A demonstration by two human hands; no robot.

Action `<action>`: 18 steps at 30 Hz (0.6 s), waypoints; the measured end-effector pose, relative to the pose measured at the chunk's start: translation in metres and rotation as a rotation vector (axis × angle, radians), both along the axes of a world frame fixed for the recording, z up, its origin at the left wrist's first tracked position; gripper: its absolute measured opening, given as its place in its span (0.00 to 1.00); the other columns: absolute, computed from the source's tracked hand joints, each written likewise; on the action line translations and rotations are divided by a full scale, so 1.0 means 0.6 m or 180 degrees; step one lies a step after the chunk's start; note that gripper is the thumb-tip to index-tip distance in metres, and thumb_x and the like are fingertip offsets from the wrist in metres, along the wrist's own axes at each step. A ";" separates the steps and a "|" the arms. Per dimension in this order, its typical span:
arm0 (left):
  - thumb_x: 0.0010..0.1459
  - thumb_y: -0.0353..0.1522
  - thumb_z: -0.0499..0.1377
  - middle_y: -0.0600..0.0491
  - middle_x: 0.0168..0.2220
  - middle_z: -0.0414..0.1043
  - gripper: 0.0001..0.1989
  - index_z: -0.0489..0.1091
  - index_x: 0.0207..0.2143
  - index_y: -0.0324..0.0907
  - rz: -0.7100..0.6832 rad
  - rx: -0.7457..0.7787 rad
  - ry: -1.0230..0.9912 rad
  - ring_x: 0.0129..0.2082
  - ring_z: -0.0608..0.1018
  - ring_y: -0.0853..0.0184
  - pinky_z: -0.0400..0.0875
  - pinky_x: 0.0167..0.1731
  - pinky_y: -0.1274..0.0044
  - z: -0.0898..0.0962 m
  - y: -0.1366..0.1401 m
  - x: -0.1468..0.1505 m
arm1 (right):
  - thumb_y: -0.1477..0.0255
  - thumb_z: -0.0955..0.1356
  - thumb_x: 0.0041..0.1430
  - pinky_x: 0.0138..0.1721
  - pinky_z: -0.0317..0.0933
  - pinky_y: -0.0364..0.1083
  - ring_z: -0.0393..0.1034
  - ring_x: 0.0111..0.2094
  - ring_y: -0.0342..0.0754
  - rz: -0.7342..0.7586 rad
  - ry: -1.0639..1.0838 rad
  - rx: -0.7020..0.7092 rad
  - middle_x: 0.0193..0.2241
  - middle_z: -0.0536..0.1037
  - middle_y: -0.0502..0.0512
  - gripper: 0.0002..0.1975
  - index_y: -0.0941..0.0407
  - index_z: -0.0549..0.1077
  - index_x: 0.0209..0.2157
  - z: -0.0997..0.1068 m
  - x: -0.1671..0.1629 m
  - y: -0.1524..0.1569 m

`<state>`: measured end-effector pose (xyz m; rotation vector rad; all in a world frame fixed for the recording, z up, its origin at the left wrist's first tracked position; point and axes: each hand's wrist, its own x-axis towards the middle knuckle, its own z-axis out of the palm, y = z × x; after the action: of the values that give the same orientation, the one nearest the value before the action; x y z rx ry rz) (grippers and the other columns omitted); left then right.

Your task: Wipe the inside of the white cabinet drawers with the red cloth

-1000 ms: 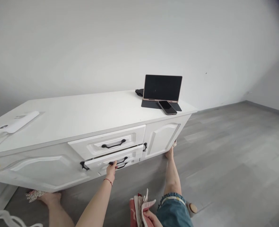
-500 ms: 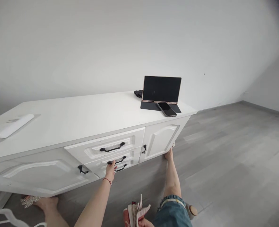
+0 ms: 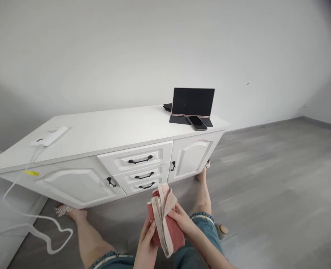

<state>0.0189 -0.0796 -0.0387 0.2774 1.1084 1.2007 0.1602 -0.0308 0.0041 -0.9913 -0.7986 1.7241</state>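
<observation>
centrally, near side: one folded red-and-cream cloth (image 3: 165, 227), held between the knees, before the white cabinet's drawers (image 3: 141, 170). its left side is gripped by the fingers of the left hand (image 3: 147, 238), its right by those of the right hand (image 3: 181, 219), presumably so the loose layers are kept together. far right, on the surface (image 3: 112, 129): one tablet (image 3: 193, 101), propped on its cover (image 3: 179, 120), seemingly for viewing; one phone (image 3: 197, 123), laid partly over that cover.

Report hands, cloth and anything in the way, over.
Left hand and right hand gripping folded red-and-cream cloth. All three drawers shut. White cable at left, clear of hands.
</observation>
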 end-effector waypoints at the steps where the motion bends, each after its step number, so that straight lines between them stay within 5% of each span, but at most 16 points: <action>1: 0.35 0.44 0.73 0.49 0.53 0.76 0.32 0.77 0.47 0.51 -0.0081 0.0068 0.0079 0.59 0.70 0.47 0.68 0.56 0.63 0.021 -0.008 0.001 | 0.57 0.77 0.44 0.57 0.59 0.53 0.70 0.51 0.57 0.0056 -0.0188 0.0284 0.45 0.79 0.56 0.29 0.55 0.75 0.46 0.017 0.002 -0.005; 4: 0.38 0.47 0.71 0.44 0.57 0.73 0.41 0.71 0.56 0.47 -0.0221 0.0410 0.0058 0.60 0.69 0.44 0.66 0.56 0.60 0.076 -0.022 0.008 | 0.56 0.71 0.55 0.51 0.62 0.50 0.71 0.48 0.54 0.0081 -0.0956 0.0844 0.46 0.78 0.56 0.24 0.54 0.72 0.49 0.065 0.007 -0.023; 9: 0.40 0.41 0.72 0.43 0.60 0.69 0.46 0.62 0.62 0.48 -0.0345 0.0620 0.0108 0.59 0.70 0.47 0.66 0.56 0.60 0.113 -0.048 0.034 | 0.55 0.68 0.57 0.39 0.65 0.48 0.73 0.33 0.52 -0.0245 -0.2241 0.0899 0.31 0.79 0.54 0.22 0.56 0.72 0.45 0.092 0.014 -0.060; 13: 0.45 0.37 0.71 0.44 0.59 0.70 0.43 0.59 0.63 0.49 0.0155 0.0673 0.0435 0.58 0.72 0.53 0.68 0.55 0.65 0.124 -0.059 0.027 | 0.50 0.65 0.59 0.49 0.65 0.50 0.73 0.46 0.52 -0.0246 -0.1070 0.0690 0.46 0.78 0.57 0.31 0.51 0.63 0.60 0.079 0.015 -0.082; 18: 0.49 0.37 0.69 0.46 0.60 0.69 0.39 0.59 0.62 0.50 0.0653 0.1083 0.0488 0.57 0.72 0.57 0.69 0.53 0.70 0.132 -0.062 0.015 | 0.52 0.74 0.47 0.52 0.65 0.51 0.68 0.54 0.53 0.0086 0.0025 0.0369 0.56 0.71 0.58 0.38 0.49 0.66 0.57 0.056 -0.001 -0.119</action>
<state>0.0277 -0.1169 0.0408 0.5334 1.0794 1.5744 0.1596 -0.1025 0.0377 -0.8986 -0.9001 1.6838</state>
